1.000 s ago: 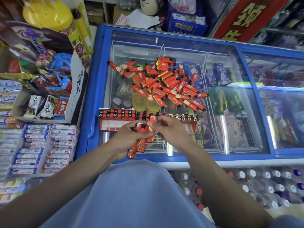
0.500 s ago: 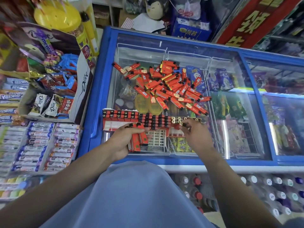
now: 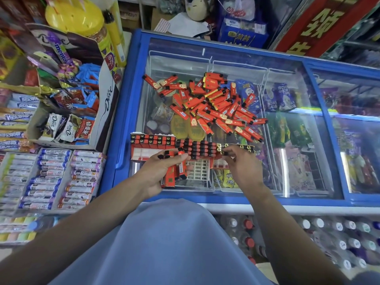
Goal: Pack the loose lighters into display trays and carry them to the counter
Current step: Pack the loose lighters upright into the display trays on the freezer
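lighters (image 3: 174,171) bundled in left hand (image 3: 162,171) grip | right hand (image 3: 238,163) pinches one at display tray (image 3: 144,154)

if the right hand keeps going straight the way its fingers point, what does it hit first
Most likely the row of lighters standing in the display tray: the right hand points up and left, fingers already at their tops. Beyond lies the loose lighter pile on the freezer lid. Depth is uncertain.

A blue-framed chest freezer with sliding glass lids (image 3: 131,112) fills the middle, packaged ice creams dim beneath the glass; to its left cardboard boxes of chocolate bars (image 3: 67,128), beyond it a red banner with yellow characters (image 3: 320,25)
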